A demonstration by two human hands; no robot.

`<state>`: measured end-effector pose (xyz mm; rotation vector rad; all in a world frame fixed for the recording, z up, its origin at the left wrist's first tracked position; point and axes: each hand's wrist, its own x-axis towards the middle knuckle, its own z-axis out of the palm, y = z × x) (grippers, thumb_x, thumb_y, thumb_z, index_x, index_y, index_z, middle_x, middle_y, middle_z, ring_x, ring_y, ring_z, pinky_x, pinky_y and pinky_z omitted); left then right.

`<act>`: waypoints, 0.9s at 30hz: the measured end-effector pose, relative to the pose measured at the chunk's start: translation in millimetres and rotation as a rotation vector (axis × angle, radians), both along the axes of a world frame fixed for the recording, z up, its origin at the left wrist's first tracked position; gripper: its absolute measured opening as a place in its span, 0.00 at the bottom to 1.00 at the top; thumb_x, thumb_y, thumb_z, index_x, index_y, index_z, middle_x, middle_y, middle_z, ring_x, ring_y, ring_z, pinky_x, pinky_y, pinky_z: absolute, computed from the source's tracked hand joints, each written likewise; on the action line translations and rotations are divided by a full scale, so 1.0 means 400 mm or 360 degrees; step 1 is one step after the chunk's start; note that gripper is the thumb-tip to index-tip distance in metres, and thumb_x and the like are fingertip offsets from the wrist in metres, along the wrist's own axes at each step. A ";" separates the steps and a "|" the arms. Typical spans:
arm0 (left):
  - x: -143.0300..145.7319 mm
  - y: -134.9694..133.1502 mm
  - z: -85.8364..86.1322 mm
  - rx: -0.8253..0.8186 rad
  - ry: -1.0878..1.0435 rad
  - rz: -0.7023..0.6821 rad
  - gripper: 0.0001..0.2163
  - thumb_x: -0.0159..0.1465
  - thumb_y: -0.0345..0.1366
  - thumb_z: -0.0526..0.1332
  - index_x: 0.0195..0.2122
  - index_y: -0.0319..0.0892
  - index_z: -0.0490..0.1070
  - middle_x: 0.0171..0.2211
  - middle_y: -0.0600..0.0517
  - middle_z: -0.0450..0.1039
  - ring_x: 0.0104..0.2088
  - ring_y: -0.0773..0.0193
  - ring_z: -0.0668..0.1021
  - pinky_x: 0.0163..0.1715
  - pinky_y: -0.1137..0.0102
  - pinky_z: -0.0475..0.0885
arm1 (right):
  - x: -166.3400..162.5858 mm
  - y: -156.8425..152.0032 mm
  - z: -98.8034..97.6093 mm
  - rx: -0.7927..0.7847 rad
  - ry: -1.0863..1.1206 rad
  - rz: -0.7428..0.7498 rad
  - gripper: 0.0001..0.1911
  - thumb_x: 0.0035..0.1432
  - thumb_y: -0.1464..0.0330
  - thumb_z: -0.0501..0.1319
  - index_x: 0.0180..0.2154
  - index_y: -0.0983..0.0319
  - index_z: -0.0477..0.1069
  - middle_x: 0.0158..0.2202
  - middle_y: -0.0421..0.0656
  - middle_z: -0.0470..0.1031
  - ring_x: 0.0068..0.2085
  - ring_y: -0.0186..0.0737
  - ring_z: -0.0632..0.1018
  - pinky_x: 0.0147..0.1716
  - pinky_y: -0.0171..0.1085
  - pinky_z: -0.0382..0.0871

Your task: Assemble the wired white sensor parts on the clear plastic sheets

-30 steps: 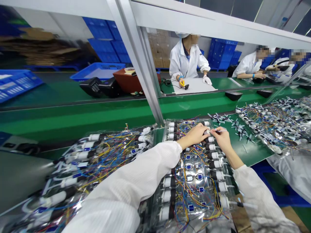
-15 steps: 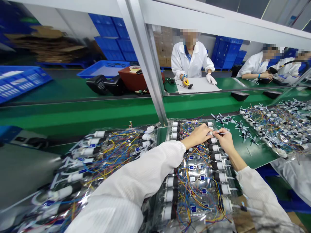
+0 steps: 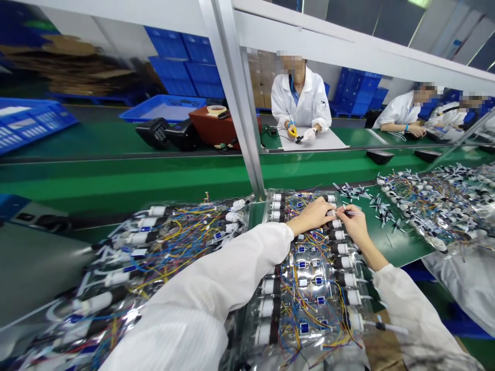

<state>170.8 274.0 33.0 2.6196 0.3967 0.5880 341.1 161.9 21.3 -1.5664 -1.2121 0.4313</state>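
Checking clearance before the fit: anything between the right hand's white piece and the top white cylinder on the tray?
Nothing visible. The right hand pinches a small white plastic piece close to the white cylinder, with the left hand just beside it. Coloured wires run lower down, not between them.

Factory workroom seen across a work line. A green conveyor belt (image 3: 127, 180) runs the width of the view, and a grey metal post (image 3: 232, 98) rises from it to a white crossbeam (image 3: 328, 44). Beyond the belt, on the left, a low blue pallet (image 3: 93, 98) carries a pile of flattened cardboard (image 3: 73, 67), with stacked blue crates (image 3: 185, 67) behind it. A shallow blue crate (image 3: 164, 109) stands beside a red-brown bin (image 3: 211, 123). Cardboard boxes (image 3: 258, 77) and further blue crates (image 3: 356, 87) stand against a white wall (image 3: 328, 69). Dark ceiling panels (image 3: 371, 18) span the upper right, with a light strip (image 3: 419, 2) at the top edge.
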 end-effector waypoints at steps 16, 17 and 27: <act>-0.001 0.009 0.001 0.0020 0.0050 0.0009 0.12 0.69 0.44 0.65 0.48 0.44 0.80 0.38 0.46 0.77 0.45 0.53 0.74 0.43 0.65 0.69 | 0.033 0.024 0.014 -0.0183 -0.0119 0.0233 0.12 0.54 0.58 0.70 0.29 0.59 0.75 0.29 0.41 0.78 0.32 0.41 0.75 0.36 0.39 0.68; -0.001 0.010 0.002 0.0046 0.0058 -0.0025 0.12 0.69 0.45 0.65 0.47 0.44 0.80 0.38 0.47 0.78 0.45 0.53 0.74 0.43 0.65 0.68 | 0.033 0.019 0.012 -0.0179 -0.0123 0.0229 0.12 0.55 0.58 0.70 0.29 0.59 0.75 0.29 0.41 0.78 0.32 0.41 0.75 0.36 0.39 0.69; 0.008 0.018 -0.003 0.0093 -0.0024 0.0104 0.18 0.74 0.28 0.46 0.56 0.38 0.74 0.51 0.42 0.76 0.50 0.57 0.76 0.54 0.62 0.71 | 0.234 -0.012 -0.027 -0.0191 -0.0029 -0.0019 0.23 0.61 0.49 0.59 0.48 0.58 0.75 0.39 0.46 0.81 0.35 0.44 0.80 0.35 0.42 0.74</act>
